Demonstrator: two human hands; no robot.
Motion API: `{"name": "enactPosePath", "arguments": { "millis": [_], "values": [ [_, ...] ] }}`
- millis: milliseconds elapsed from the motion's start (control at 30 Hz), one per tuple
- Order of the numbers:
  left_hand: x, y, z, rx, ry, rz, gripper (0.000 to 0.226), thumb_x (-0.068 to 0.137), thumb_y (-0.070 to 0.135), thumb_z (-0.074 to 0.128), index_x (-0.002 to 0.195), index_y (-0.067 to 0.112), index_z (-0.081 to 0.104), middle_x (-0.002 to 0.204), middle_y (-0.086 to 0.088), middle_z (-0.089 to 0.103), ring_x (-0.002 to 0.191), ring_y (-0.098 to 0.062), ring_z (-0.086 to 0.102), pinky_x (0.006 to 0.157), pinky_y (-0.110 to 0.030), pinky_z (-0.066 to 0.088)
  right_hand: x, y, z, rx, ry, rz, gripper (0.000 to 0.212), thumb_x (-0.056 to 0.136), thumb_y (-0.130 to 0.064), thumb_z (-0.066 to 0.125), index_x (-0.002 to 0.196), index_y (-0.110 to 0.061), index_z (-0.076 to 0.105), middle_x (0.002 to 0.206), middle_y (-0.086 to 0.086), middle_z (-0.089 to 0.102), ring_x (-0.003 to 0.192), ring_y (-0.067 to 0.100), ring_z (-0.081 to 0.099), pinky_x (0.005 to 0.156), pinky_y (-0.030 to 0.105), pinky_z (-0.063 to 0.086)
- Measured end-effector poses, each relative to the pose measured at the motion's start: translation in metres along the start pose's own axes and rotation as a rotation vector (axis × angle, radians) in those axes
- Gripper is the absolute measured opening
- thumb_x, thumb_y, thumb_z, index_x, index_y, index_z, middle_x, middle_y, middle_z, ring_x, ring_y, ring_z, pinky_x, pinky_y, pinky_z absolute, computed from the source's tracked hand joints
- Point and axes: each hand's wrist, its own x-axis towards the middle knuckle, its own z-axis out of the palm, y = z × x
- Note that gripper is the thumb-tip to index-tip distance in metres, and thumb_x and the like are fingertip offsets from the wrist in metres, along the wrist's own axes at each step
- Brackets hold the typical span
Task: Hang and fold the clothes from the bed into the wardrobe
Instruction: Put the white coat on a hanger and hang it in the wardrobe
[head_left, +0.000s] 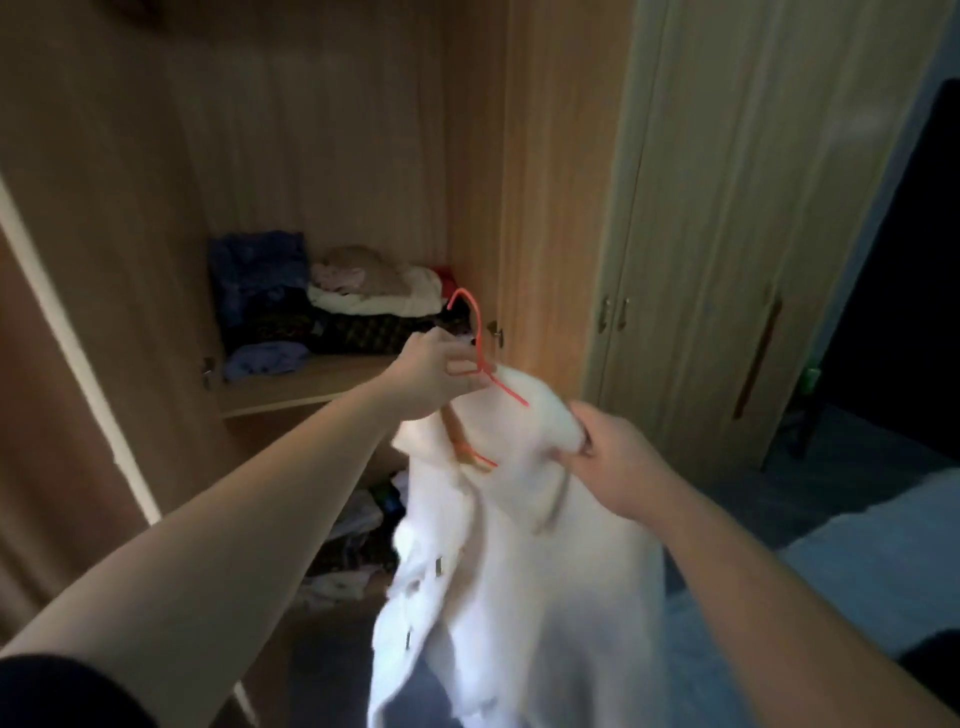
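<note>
Nearest, the white jacket (498, 597) is hanging down the middle of the view, btwn the two forearms, its hem dropping out of sight at the bottom edge; bit blurred, so fabric detail isn't readable. Up at its top right the right hand (613, 467) is pinching the shoulder/collar edge, fingers curled tight round a bunch of cloth. A little farther and to the left the left hand (441, 379) is gripping the red hanger (480, 364) at its neck, fingers wrapped round the wire just below the hook. The hanger is lying tilted: hook pointing up and away toward the wardrobe, one arm running down-right into the jacket's right shoulder, the other arm showing down-left at the collar opening, partly under cloth. So the hanger's long axis is slanting near-left to far-right across the collar, w/ the right hand sitting just past its right end — that side prob. needs pulling over the tip next, and the right hand is the nearer one for it. Farther off, the open wardrobe (322, 156) is standing w/ a pile of folded clothes (332, 301) on its shelf (311, 379); no rail is in view. Far right, closed doors (727, 234).
</note>
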Motion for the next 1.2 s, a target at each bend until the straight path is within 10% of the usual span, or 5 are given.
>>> {"name": "enactPosePath", "arguments": {
  "millis": [433,667,967,1200],
  "values": [
    [-0.027,-0.075,-0.027,-0.122,0.049,-0.078,0.025,0.098,0.022,0.06,0.074,0.027,0.058,0.062,0.012,0.051,0.053,0.004,0.047,0.054,-0.017,0.035,0.095,-0.007,0.015,-0.097,-0.226,-0.005,0.034,0.088,-0.021,0.074,0.118,-0.027,0.062,0.112,-0.001,0.067,0.104,0.02,0.061,0.077,0.03,0.042],
    [0.004,-0.089,-0.043,-0.16,0.172,-0.096,0.017,0.099,0.024,0.059,0.088,0.012,0.065,0.07,0.004,0.054,0.063,-0.006,0.045,0.061,-0.023,0.035,0.14,0.001,0.012,-0.184,-0.222,-0.179,0.072,0.091,-0.033,0.067,0.148,-0.049,0.024,0.133,-0.004,0.056,0.117,0.02,0.057,0.1,0.045,0.048],
    [0.095,-0.081,-0.055,0.022,0.182,-0.004,0.016,0.097,0.02,0.062,0.084,0.012,0.065,0.075,0.007,0.059,0.071,0.003,0.053,0.066,-0.014,0.038,0.247,0.027,0.006,-0.191,-0.312,-0.261,0.09,0.068,-0.07,0.067,0.144,-0.059,0.019,0.136,-0.008,0.058,0.118,0.017,0.058,0.096,0.041,0.049],
    [0.169,-0.102,-0.069,0.057,0.369,-0.066,0.022,0.092,0.034,0.063,0.083,0.014,0.066,0.073,0.003,0.06,0.069,-0.01,0.053,0.072,-0.038,0.044,0.322,0.037,0.018,-0.095,-0.231,-0.387,0.059,0.088,-0.059,0.058,0.141,-0.054,0.031,0.123,-0.007,0.066,0.109,0.019,0.063,0.091,0.04,0.051]
  ]
}}
